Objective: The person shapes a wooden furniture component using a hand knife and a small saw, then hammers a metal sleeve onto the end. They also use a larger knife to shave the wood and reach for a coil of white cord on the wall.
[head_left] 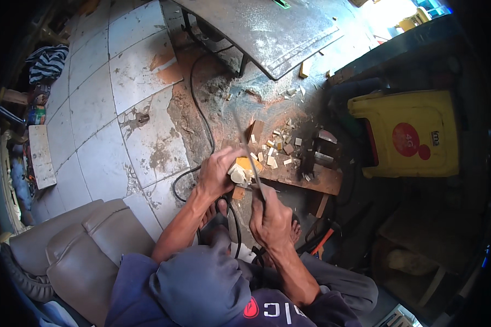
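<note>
My left hand (pixel 221 169) is closed on a small pale, rounded workpiece (pixel 238 174), beside a yellow piece (pixel 247 163) on the low wooden work board (pixel 322 180). My right hand (pixel 270 220) grips a long, thin metal tool (pixel 249 155), blurred toward its far end, which angles up past the workpiece on its right; whether it touches the piece I cannot tell. Small cut wooden offcuts (pixel 273 162) lie scattered on the board, with a small brown block (pixel 255 131) standing among them.
A dusty metal table (pixel 267 38) stands ahead, a black cable (pixel 196 98) looping from it over cracked tiles (pixel 93 152). A yellow plastic stool (pixel 425 120) is at right, a padded grey seat (pixel 82 256) at lower left, an orange-handled tool (pixel 323 240) near my right leg.
</note>
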Demonstrator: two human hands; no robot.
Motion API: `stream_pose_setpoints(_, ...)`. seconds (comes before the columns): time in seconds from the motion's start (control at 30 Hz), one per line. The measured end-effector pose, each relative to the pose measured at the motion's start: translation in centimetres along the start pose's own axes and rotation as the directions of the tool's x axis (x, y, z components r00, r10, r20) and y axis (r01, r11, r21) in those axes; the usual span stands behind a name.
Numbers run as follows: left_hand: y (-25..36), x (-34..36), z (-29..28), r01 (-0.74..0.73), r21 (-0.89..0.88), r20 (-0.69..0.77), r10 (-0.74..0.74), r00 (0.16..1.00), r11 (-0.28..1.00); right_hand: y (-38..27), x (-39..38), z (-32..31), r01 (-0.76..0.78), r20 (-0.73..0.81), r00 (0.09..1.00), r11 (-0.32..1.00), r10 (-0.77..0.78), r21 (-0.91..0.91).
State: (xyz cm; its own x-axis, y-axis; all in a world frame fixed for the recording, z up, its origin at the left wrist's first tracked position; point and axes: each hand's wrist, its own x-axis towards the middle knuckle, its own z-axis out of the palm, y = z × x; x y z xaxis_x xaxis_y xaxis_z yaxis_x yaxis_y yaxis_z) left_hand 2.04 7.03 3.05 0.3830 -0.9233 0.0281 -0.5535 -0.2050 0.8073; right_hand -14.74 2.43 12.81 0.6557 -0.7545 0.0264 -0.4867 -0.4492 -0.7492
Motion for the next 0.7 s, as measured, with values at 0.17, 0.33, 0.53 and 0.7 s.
stream_pose_setpoints(0.17, 0.4, -1.4, 0.9, 0.040, -0.041, -0.105, -0.044, 0.993, 0.998, -0.3, -0.5, 0.3, -0.047, -0.001, 0.999, 0.999, 0.047, 0.009)
stream_pose_setpoints(0.33, 0.5, -1.0, 1.3, 0.043, -0.092, -0.154, -0.057, 0.986, 0.995, 1.8, -0.9, 1.9, -0.090, 0.177, 0.977, 0.980, 0.122, -0.177)
stream_pose_setpoints(0.53, 0.6, -0.9, 1.6, 0.081, -0.116, -0.196, -0.103, 0.975, 0.990, 0.1, -1.3, 1.7, -0.002, -0.058, 0.998, 0.996, 0.007, 0.085)
stream_pose_setpoints(0.7, 0.6, -1.2, 2.2, 0.120, -0.118, -0.251, -0.146, 0.957, 0.986, -1.7, -0.5, 0.7, -0.113, -0.020, 0.993, 0.989, 0.115, 0.101)
